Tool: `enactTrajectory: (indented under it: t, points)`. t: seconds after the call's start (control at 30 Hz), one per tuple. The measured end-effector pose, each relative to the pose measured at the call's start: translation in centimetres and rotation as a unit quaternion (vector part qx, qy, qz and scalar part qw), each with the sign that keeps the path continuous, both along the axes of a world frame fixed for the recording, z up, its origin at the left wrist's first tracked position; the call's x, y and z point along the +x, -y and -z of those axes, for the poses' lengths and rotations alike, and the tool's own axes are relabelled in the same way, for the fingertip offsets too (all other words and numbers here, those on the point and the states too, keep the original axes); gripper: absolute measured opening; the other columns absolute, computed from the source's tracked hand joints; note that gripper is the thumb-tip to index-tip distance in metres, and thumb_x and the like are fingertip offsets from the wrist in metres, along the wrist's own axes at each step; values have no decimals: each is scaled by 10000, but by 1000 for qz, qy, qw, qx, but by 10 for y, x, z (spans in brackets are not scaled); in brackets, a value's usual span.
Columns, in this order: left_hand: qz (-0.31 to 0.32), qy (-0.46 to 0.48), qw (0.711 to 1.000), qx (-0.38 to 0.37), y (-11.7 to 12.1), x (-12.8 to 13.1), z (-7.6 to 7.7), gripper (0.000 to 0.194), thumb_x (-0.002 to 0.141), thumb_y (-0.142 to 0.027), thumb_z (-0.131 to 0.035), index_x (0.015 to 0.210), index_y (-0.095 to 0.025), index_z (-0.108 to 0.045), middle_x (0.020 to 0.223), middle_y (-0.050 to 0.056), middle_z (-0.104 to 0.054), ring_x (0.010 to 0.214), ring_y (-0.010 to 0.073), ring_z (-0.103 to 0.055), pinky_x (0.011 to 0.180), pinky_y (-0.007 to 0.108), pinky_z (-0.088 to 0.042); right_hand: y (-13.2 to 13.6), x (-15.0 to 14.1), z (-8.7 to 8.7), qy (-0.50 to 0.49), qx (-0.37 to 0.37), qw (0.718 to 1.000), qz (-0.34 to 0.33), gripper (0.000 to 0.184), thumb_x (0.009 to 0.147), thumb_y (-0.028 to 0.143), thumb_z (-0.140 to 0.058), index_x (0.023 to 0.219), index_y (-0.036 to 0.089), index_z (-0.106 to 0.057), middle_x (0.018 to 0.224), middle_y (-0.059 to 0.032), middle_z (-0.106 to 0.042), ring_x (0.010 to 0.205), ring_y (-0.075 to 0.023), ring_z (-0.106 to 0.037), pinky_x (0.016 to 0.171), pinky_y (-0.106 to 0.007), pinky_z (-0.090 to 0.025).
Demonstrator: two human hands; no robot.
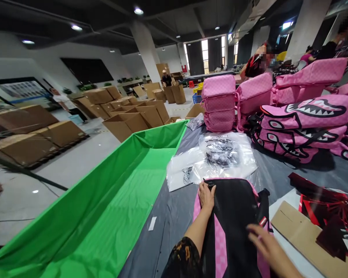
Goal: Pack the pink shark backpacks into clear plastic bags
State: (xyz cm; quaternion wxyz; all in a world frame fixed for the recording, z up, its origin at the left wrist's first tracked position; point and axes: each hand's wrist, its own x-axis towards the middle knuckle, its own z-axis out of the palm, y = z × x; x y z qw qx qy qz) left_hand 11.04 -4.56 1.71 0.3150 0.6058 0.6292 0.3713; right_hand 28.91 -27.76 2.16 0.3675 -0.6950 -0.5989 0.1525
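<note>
A black and pink checked backpack (234,216) lies flat in front of me on the grey-covered table. My left hand (206,196) is closed at its upper left corner, fingers pressed on the edge near a black zipper pull. Over the lower right of the bag hovers my right hand (265,243), blurred, with its fingers stretched out and nothing seen in them. A black strap (263,208) with a small red tag runs along the bag's right side. Just beyond the bag's top lie clear printed plastic bags (223,152).
Pink backpacks (219,102) stand stacked at the back, shark-face ones (304,127) to the right. A green fabric-lined trough (127,185) runs along the left. Cardboard (310,235) and dark red tags (330,200) lie at right. Cartons (139,116) and people are farther off.
</note>
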Motion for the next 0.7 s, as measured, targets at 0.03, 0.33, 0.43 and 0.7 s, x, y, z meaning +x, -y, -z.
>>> enactTrajectory:
  t: [0.03,0.33,0.43,0.7]
  points:
    - [-6,-21,1000,6,3,2,-1,289,846,-243,-706,1110,-162,-623,1299,162,-554,1287,349,-532,1136,543,-395,-11,30,-5,-19,-22,998,55,458,903,617,-408,1012,321,-740,974,-63,-809,820,-310,-772,718,-416,-632]
    - [424,-209,869,148,46,59,-21,321,930,-226,-668,1247,-236,-621,1279,52,-677,1248,246,-541,1064,415,-449,-135,125,-10,-26,-134,956,258,513,697,748,-473,803,258,-578,638,-110,-667,646,-332,-677,640,-465,-539]
    - [511,-177,830,137,57,80,-20,506,944,-233,-663,1425,-256,-506,1449,58,-607,1297,245,-508,1067,424,-440,-112,112,-29,-30,-90,958,271,505,712,687,-442,933,247,-552,813,-112,-716,762,-296,-693,705,-412,-539]
    - [566,-158,796,147,62,113,-22,196,1002,-357,-605,1076,-216,-718,1085,44,-748,1197,228,-556,1011,383,-387,-27,49,-80,-66,-7,981,181,324,732,590,-525,850,290,-495,567,46,-601,401,-182,-500,490,-321,-419]
